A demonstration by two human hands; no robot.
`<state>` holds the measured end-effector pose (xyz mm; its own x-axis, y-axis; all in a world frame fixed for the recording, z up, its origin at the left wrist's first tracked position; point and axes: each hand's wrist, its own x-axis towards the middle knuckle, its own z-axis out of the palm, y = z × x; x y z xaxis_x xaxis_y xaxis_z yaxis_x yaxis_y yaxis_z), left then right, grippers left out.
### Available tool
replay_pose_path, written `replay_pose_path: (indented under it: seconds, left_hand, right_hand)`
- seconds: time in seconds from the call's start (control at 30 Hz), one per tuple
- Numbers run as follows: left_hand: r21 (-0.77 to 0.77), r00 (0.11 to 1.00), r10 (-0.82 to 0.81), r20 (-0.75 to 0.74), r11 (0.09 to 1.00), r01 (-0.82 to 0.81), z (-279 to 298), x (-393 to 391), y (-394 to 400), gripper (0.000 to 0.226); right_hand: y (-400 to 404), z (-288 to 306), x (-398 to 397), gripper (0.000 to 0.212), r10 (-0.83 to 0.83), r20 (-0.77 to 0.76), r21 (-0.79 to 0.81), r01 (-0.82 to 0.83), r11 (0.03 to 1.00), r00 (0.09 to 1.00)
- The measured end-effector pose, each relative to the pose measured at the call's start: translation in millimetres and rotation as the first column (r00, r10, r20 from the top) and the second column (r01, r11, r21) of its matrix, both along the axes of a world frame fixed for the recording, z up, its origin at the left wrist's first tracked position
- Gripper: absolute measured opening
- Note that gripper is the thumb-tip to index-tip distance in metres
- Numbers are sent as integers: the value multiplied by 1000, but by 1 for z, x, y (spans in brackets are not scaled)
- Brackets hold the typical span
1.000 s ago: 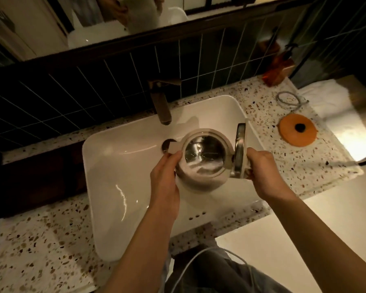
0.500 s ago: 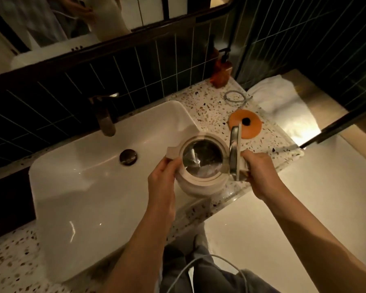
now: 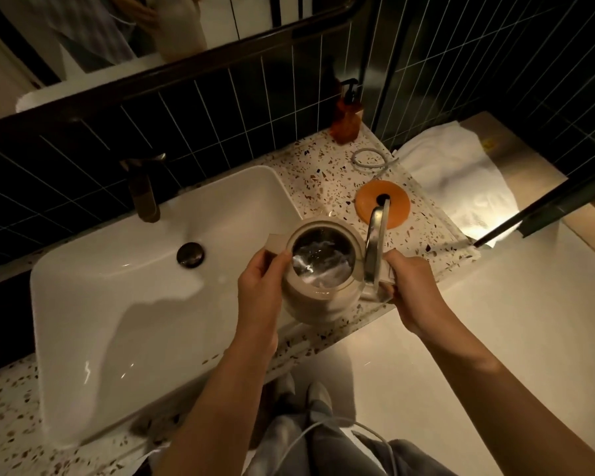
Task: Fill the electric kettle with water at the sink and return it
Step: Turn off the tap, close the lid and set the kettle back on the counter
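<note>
Kettle (image 3: 323, 286): lid up, water inside, gripped by both hands over bench edge.
Left hand (image 3: 260, 286): wrapped round body.
Right hand (image 3: 411, 290): clenched on handle.
Base (image 3: 382, 204): beyond, right; right hand nearer.

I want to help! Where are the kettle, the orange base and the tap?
kettle (image 3: 318, 304): head view, its cream side wall.
orange base (image 3: 397, 206): head view, its flat top.
tap (image 3: 145, 194): head view, its spout.
</note>
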<state>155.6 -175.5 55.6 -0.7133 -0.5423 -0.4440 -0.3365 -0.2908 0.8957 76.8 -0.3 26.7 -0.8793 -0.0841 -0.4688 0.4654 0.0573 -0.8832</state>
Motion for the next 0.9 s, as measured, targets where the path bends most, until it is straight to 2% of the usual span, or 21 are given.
replay_pose_path:
  seconds: [0.07,0.13,0.23,0.3,0.4,0.6,0.7,0.8,0.9]
  left_hand:
    - [-185,1000,8,0,983,-8,6,0,9,45]
    - [-418,992,-49,-117,908,-4,22,1,21,52]
    - [-576,907,-343,-245,804,148,45,-3,44,55]
    - [-619,838,-495,-231,739,265,56,-6,56,62]
    - [-644,789,-582,-197,683,343,61,-12,65,62]
    - [-669,799,-559,-222,684,293,57,-17,62,50]
    - [-712,836,-490,-247,677,186,47,-17,49,43]
    - [-756,899,-406,-162,637,151,32,-11,27,39]
    - [-746,905,-410,-114,637,195,22,-7,14,42]
  right_hand:
    - [0,0,-1,25,0,1,16,0,1000,1000]
    - [0,-1,-1,28,-7,5,32,7,999,1000]
    - [1,-4,0,25,-15,14,54,14,998,1000]
    - [3,-6,0,24,-2,10,82,1,997,1000]
    - [3,-9,0,23,10,-38,93,-6,996,999]
    - [1,-5,2,23,-19,11,110,18,994,1000]
    - [-1,2,2,27,-36,35,80,33,996,999]
    - [-2,5,1,26,-35,37,90,32,995,999]
    - [-2,6,1,27,-24,32,79,21,997,999]
